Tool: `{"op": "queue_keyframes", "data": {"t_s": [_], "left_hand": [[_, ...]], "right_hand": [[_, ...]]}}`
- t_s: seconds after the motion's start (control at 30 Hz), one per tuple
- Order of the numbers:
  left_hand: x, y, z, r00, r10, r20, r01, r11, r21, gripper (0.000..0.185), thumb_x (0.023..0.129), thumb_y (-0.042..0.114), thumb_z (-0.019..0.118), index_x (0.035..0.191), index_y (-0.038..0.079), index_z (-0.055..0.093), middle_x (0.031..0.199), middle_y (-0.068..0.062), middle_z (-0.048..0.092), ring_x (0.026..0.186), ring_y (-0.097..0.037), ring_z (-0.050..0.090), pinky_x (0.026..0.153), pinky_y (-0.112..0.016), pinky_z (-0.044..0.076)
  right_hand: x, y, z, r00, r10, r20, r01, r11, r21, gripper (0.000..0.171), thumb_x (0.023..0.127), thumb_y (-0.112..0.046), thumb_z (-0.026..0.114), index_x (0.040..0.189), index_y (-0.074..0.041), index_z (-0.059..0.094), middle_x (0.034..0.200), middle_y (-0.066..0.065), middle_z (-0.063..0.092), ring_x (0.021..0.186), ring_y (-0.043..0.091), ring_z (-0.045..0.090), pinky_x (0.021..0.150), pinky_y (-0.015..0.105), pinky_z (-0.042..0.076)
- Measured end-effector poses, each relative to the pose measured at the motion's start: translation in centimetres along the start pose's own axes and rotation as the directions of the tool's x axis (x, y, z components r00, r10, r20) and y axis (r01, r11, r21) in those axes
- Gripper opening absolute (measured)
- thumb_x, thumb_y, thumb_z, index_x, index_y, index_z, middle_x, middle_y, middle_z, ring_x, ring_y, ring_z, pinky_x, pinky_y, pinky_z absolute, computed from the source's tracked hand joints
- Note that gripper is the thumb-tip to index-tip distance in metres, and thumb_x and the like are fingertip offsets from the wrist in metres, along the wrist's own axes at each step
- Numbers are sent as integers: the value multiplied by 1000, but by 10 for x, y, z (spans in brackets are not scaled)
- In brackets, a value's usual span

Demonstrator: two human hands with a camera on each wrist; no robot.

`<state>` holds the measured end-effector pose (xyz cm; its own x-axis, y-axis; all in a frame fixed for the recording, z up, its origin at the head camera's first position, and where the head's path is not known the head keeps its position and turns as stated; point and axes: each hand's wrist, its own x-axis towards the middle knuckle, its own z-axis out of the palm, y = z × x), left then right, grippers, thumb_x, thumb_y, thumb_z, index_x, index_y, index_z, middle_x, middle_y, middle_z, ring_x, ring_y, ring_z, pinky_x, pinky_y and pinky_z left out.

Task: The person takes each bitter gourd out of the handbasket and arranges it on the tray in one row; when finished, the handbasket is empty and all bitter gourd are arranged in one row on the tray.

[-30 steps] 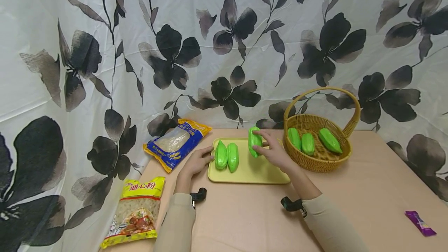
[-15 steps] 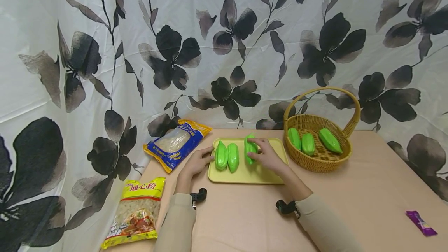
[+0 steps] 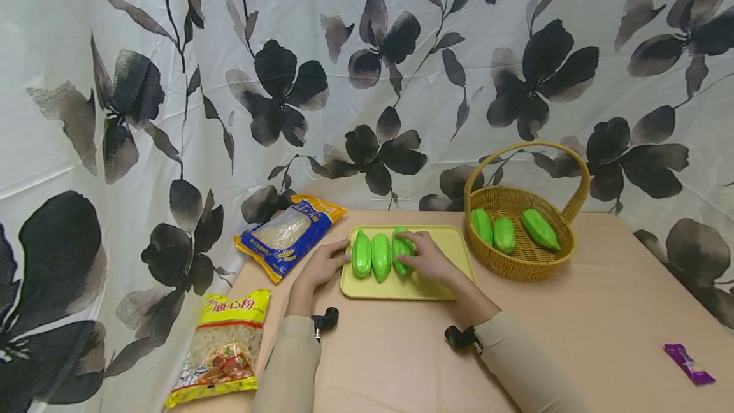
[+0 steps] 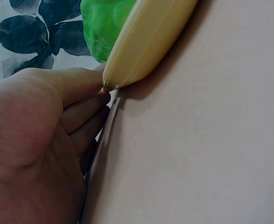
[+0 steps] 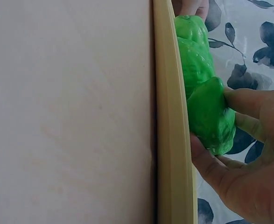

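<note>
A yellow tray point(image 3: 450, 253) lies on the tan table with three green gourds side by side at its left end. My right hand point(image 3: 421, 257) grips the rightmost gourd point(image 3: 400, 248), thumb and fingers curled round it, and has it down on the tray next to the middle gourd point(image 3: 381, 258). The right wrist view shows this gourd point(image 5: 210, 112) in that hand point(image 5: 249, 172), behind the tray rim point(image 5: 172, 140). My left hand point(image 3: 325, 264) rests on the table with straight fingers touching the tray's left edge beside the left gourd point(image 3: 362, 253). In the left wrist view its thumb point(image 4: 76, 84) meets the tray corner point(image 4: 141, 46).
A wicker basket point(image 3: 524, 271) with a handle stands right of the tray and holds three more green gourds point(image 3: 504, 234). A blue and yellow packet point(image 3: 289, 234) and a yellow pasta bag point(image 3: 226, 349) lie at left. A purple wrapper point(image 3: 688, 365) lies at the front right. A floral curtain hangs behind.
My right hand has carried the gourd from above the tray's right part leftward and down, setting it beside the other two. The left hand has stayed at the tray's edge.
</note>
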<state>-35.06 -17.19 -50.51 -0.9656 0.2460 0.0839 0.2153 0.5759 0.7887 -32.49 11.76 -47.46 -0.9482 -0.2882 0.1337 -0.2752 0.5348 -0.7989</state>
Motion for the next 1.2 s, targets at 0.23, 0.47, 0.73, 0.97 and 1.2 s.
{"op": "queue_keyframes", "data": {"t_s": [0.23,0.47,0.73,0.97,1.2], "left_hand": [[0,0,-1,1000,-5,6,5,1000,-5,45,96,23,61,140,16,53,143,1,50,138,-22,37,115,-42,29],[0,1,-1,1000,-6,8,6,1000,0,45,95,24,61,139,16,53,142,2,50,137,-21,37,114,-43,29],[1,-1,-1,1000,-18,7,18,1000,7,45,96,26,60,140,17,53,142,3,50,137,-21,37,114,-43,29],[1,-1,-1,1000,-15,8,15,1000,0,45,96,25,60,140,17,53,143,3,50,138,-21,36,115,-42,28],[0,0,-2,1000,-13,9,13,1000,-16,45,96,23,61,139,16,53,143,2,50,138,-21,36,115,-42,28]], "right_hand": [[0,-1,3,1000,3,7,-3,999,-39,52,88,-22,71,137,-17,54,115,13,46,86,25,42,70,34,37],[-1,0,2,1000,-27,9,27,999,-42,52,90,-23,69,138,-14,53,138,11,51,129,29,43,105,49,37],[-2,4,2,1000,-12,16,12,1000,-18,55,89,-27,69,141,-17,51,143,8,48,130,25,42,105,47,37],[-2,5,2,1000,-5,13,5,1000,-21,58,89,-30,69,142,-18,50,138,6,51,98,25,49,76,33,40],[0,5,-1,999,-44,-12,44,999,-26,57,90,-30,68,141,-13,50,139,9,50,112,29,53,89,42,48]]}}
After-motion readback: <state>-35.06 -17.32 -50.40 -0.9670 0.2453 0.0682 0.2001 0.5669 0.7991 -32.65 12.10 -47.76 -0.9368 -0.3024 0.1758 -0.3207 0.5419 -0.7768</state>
